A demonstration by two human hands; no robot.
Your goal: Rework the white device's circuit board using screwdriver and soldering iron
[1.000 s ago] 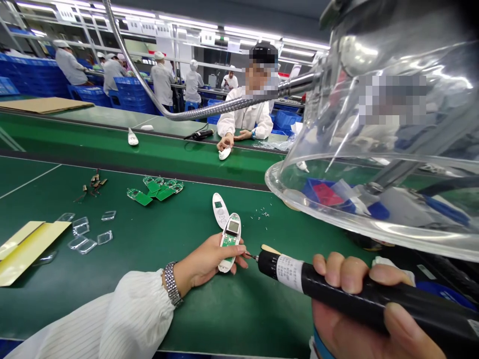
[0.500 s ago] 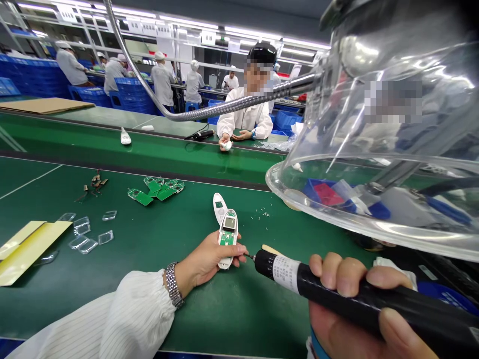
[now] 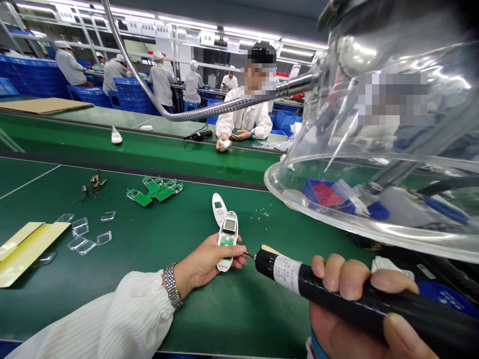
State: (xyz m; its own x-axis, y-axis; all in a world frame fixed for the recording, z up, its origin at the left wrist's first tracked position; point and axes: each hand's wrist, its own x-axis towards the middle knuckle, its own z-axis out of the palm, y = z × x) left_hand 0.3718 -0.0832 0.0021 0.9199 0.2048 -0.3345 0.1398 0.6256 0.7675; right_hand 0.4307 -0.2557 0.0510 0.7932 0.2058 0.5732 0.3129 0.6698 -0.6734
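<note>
My left hand [image 3: 215, 254] grips a white oval device housing [image 3: 224, 265], its thumb across the lower part. Inside the housing sit a green circuit board [image 3: 227, 239] and a small grey display [image 3: 229, 226]. A white cover piece [image 3: 218, 205] with a window lies just behind it on the green bench. My right hand [image 3: 348, 299] is wrapped round a black electric screwdriver [image 3: 314, 284] with a white label. The driver's bit points left, its tip close to my left fingertips; whether they touch I cannot tell. Tiny screws [image 3: 262, 212] are scattered beyond the housing.
Green circuit boards [image 3: 160, 189], wired parts [image 3: 95, 183], clear plastic windows [image 3: 84, 244] and yellow sheets [image 3: 33, 249] lie left. A clear lamp shade [image 3: 359, 199] hangs at right on a metal gooseneck [image 3: 209, 113]. Across the belt [image 3: 160, 154], a co-worker [image 3: 243, 117] holds a white piece.
White pieces on the belt have shifted left. The housing in my left hand sits very slightly lower. My right hand and the screwdriver have hardly moved.
</note>
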